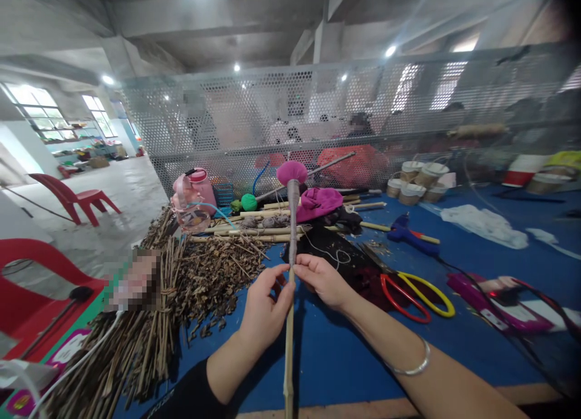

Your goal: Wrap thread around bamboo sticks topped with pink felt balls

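Observation:
A bamboo stick (289, 346) stands nearly upright before me. Grey wrapping (294, 219) covers its upper part, and a magenta padded ball (291, 172) tops it. My left hand (267, 307) is closed on the stick from the left, thumb and forefinger at the lower end of the wrapping. From the right, my right hand (327, 281) pinches the same spot with thumb and forefinger. Behind the stick lie black cloth (324, 246) with a loose pale string and magenta cloth (319, 204). Whether a strand end is between my fingertips is too small to tell.
Dried plant stalks (154, 322) are heaped at left. Scissors (417, 295) with red and yellow handles and a blue glue gun (411, 236) lie at right. A pink jug (200, 189), several cups (415, 180) and a perforated metal screen (254, 116) stand behind.

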Action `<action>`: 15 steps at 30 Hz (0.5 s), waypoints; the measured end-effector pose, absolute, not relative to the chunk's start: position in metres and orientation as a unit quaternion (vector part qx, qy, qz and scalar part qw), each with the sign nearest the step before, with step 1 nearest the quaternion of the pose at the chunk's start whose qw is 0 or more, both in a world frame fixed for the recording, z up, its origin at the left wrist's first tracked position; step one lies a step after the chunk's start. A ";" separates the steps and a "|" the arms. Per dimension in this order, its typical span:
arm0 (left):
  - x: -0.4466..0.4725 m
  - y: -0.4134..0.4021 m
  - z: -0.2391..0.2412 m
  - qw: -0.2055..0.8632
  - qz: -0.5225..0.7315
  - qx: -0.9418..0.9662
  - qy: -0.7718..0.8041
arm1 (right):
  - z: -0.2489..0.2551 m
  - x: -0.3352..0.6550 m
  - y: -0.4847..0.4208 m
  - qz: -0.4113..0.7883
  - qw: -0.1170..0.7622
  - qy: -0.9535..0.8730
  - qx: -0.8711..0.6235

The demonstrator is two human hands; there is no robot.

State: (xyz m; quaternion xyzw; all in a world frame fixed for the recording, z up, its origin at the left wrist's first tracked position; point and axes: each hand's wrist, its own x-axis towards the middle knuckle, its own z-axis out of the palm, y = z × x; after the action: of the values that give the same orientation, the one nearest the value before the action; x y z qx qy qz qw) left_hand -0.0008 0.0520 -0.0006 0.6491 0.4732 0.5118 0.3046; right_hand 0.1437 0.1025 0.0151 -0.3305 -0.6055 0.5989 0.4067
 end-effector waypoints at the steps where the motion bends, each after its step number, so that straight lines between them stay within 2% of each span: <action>1: -0.001 0.053 -0.001 0.290 0.502 0.662 0.476 | 0.014 0.143 0.102 0.598 0.405 -0.605 -0.335; 10: -0.002 0.059 0.001 0.274 0.472 0.675 0.496 | -0.004 0.136 0.105 0.642 0.387 -0.561 -0.350; 15: -0.003 0.068 -0.007 0.334 0.496 0.606 0.525 | -0.008 0.132 0.108 0.649 0.387 -0.551 -0.354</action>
State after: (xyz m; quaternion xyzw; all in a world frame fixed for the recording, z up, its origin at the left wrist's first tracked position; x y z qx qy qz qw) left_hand -0.0033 0.0682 -0.0070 0.6055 0.5250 0.4964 0.3337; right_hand 0.1320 0.1080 -0.0084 -0.3541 -0.5508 0.6494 0.3868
